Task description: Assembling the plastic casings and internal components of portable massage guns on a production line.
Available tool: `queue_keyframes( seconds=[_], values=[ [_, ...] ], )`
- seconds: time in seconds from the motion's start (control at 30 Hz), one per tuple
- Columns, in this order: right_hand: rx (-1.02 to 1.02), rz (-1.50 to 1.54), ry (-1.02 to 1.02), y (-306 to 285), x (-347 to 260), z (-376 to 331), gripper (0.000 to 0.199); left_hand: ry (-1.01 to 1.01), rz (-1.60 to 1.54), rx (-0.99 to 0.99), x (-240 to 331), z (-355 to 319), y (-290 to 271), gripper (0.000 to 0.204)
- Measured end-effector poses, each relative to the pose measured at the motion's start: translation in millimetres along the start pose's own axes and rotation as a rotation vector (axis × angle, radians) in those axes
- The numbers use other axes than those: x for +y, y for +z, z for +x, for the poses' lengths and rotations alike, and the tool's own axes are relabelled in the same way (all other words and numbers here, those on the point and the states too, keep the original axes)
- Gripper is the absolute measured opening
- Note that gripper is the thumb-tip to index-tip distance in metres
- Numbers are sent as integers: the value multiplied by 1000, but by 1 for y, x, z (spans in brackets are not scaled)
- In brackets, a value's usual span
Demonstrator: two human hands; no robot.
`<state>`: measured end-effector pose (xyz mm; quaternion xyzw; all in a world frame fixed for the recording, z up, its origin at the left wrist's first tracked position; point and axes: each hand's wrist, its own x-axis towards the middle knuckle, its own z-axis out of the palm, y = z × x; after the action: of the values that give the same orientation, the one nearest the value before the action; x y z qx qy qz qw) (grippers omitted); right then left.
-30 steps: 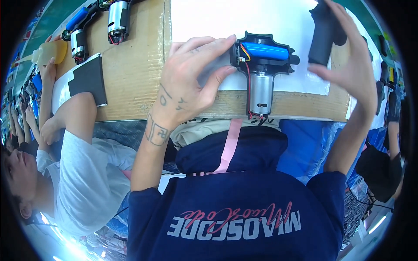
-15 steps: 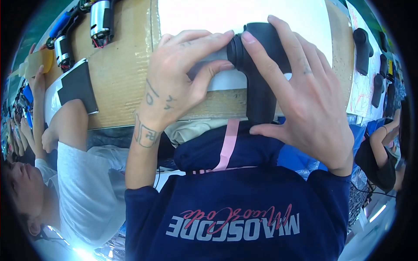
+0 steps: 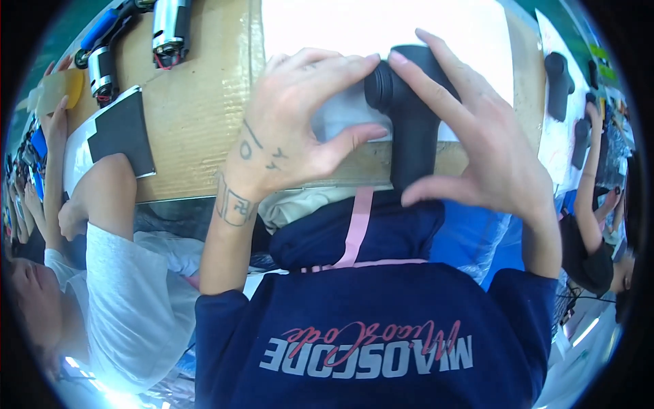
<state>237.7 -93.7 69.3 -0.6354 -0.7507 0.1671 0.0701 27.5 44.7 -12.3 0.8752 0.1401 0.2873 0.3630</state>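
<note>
Black pistol-shaped housing (image 3: pixel 412 129) sits at the near edge of the cardboard-covered tabletop (image 3: pixel 197 109), gripped from both sides. Left hand (image 3: pixel 293 129) closes fingers and thumb on its rounded head; right hand (image 3: pixel 487 153) wraps the handle, fingertips on top. Bare motor assemblies (image 3: pixel 167 27) lie far left; another black housing (image 3: pixel 557 82) lies right.

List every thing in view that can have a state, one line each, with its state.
Black housing: upright on the table edge, closed shell, gripped by both hands.
Left hand: fingers curled on the housing's head.
Right hand: fingers spread over the housing's head and handle.
Motor units: lying loose on the cardboard sheet, wires exposed.
Spare black housing: lying untouched on the white sheet.
</note>
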Motion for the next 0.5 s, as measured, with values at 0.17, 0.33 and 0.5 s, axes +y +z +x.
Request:
queue_keyframes(
  seconds=[0.17, 0.33, 0.5],
  values=[
    [184, 194, -52, -54, 43, 3, 67, -15, 24, -19, -8, -5, -1, 56],
    [274, 535, -3, -9, -18, -14, 37, 37, 31, -6, -10, 0, 16, 48],
    [363, 908, 29, 32, -26, 53, 36, 26, 24, 13, -9, -5, 9, 46]
  ],
)
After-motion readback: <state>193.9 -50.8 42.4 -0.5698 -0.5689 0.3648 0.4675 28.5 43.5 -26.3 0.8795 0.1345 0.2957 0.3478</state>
